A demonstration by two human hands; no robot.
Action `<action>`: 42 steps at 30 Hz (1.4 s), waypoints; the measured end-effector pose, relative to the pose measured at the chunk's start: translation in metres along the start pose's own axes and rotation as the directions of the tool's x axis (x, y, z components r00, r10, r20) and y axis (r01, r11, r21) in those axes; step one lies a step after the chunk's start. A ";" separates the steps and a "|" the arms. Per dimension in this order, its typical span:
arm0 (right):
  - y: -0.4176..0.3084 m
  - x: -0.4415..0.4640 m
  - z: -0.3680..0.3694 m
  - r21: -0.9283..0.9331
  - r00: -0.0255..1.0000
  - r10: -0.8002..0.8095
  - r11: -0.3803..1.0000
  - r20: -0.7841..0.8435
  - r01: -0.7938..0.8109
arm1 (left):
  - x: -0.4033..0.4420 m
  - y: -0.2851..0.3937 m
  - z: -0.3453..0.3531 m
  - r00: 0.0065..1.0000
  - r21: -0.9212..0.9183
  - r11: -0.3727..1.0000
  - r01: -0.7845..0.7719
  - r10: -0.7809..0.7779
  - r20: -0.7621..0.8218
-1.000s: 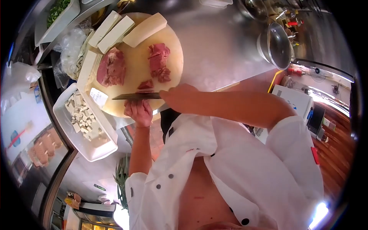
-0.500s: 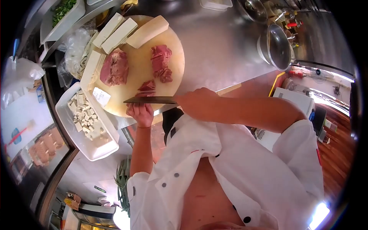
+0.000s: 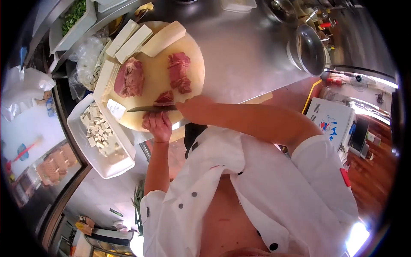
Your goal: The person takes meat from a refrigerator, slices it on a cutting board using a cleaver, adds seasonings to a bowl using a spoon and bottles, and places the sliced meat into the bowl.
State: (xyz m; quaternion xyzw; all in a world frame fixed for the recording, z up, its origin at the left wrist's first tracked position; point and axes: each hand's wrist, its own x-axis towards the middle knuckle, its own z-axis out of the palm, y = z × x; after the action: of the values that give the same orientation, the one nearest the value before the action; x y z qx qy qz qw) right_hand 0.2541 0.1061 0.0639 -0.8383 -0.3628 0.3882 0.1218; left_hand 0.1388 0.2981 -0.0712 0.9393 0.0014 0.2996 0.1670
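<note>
My right hand is closed round the handle of a knife, whose blade lies across the near part of a round cutting board. Just on the near side of the blade, my left hand has its fingers curled in; what they hold is hidden. Small meat slices lie right behind the blade. Farther back are a row of sliced meat on the right and a larger meat chunk on the left. Pale white blocks line the board's back left edge.
A white tub with small white cubes stands left of the board. Plastic bags and a tray of chopped greens are at the back left. Metal bowls stand at the right end of the steel counter.
Over the last second the knife and my right hand shifted right, then back left, while my left hand stayed beside the blade. The camera view has shifted slightly.
</note>
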 end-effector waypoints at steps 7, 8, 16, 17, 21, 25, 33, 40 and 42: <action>-0.012 0.033 0.009 0.014 0.989 -0.097 0.995 -0.109 0.099 | 0.000 0.000 -0.004 1.000 0.012 1.000 -0.004 0.004 0.003; -0.011 0.034 0.010 0.024 0.987 -0.093 0.995 -0.129 0.097 | 0.000 0.001 -0.008 0.999 0.010 1.000 -0.004 0.003 0.047; -0.021 -0.062 -0.028 0.039 1.000 0.015 0.999 0.009 -0.016 | -0.017 -0.013 0.003 0.999 -0.036 0.998 -0.042 0.041 -0.034; -0.022 -0.070 -0.034 0.090 0.998 0.054 0.994 0.016 -0.055 | -0.016 -0.012 0.003 0.999 -0.029 0.999 -0.042 0.041 -0.033; -0.026 -0.084 -0.053 0.074 0.989 0.118 0.989 0.092 -0.125 | -0.011 -0.011 0.003 0.995 -0.027 0.995 -0.095 0.094 -0.029; -0.026 -0.076 -0.061 0.058 0.980 0.125 0.989 0.156 -0.136 | -0.005 -0.009 -0.001 0.997 -0.031 0.996 -0.080 0.080 0.001; -0.014 0.010 -0.001 0.081 1.000 0.006 0.997 0.021 -0.007 | -0.005 -0.009 0.001 0.999 -0.064 0.997 -0.038 0.036 -0.029; -0.015 0.008 -0.023 0.040 1.000 -0.001 0.999 0.017 0.000 | 0.001 -0.006 -0.006 0.999 -0.039 0.998 -0.046 0.045 -0.010; -0.022 -0.026 -0.038 0.018 0.994 0.064 0.998 0.086 -0.066 | -0.005 -0.011 -0.004 0.996 -0.039 0.996 -0.086 0.084 -0.040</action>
State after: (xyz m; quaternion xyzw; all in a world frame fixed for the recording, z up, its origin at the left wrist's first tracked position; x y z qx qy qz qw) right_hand 0.2593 0.1062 0.1145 -0.8311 -0.3361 0.4311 0.1024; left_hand 0.1335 0.3090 -0.0745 0.9291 -0.0415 0.3242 0.1733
